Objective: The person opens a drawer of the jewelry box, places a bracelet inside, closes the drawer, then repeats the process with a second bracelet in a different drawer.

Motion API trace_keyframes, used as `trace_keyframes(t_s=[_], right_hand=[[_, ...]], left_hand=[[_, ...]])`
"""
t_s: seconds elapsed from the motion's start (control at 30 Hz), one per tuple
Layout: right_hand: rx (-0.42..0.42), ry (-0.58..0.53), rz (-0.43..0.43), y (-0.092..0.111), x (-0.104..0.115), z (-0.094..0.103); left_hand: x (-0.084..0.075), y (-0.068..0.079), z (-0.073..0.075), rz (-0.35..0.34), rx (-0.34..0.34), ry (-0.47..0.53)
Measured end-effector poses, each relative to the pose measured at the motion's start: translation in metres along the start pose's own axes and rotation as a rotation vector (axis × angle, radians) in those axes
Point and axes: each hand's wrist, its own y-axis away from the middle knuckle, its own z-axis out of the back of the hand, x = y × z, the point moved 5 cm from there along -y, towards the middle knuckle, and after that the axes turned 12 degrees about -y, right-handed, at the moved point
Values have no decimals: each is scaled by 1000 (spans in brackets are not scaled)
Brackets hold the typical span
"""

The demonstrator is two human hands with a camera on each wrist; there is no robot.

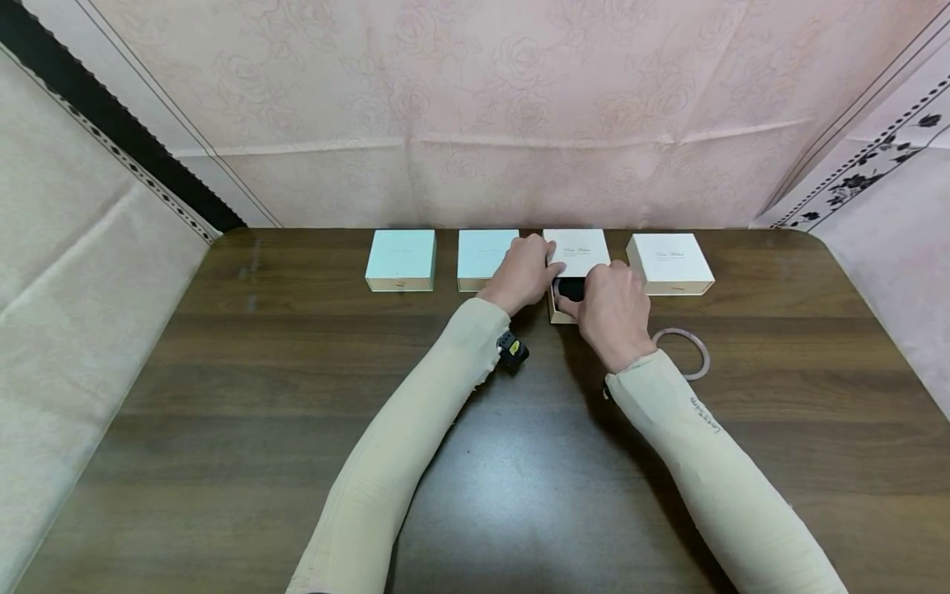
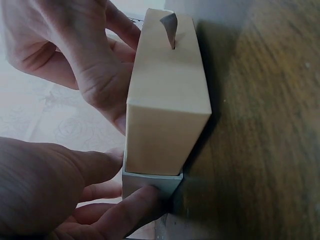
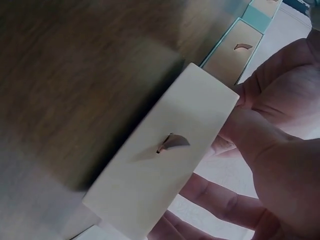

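Brown wooden table point(image 1: 223, 495), pale rose-patterned cloth point(image 1: 519, 99) behind, black stripe point(image 1: 122, 120) left, dark flower print point(image 1: 857, 181) right

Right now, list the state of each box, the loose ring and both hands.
Leftmost mint-green square box: closed
Second mint-green square box: closed, partly hidden
Left white square box: open, its pale tan drawer pulled partly out
Right white square box: closed
Pale ring: lying flat, partly hidden
Left hand: holding the left white square box
Right hand: holding the pale tan drawer
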Motion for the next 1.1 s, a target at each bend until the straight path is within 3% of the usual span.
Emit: trace_keyframes(t_s=[0.43, 0.63, 1.1], right_hand=[[70, -143, -30, -3, -11, 13], [74, -215, 21, -7, -17, 23], [225, -260, 183, 2, -30, 22]], left_hand=[[0, 0, -1, -10, -4, -14], [1, -1, 0, -3, -12, 5], [1, -1, -1, 10, 1, -4]])
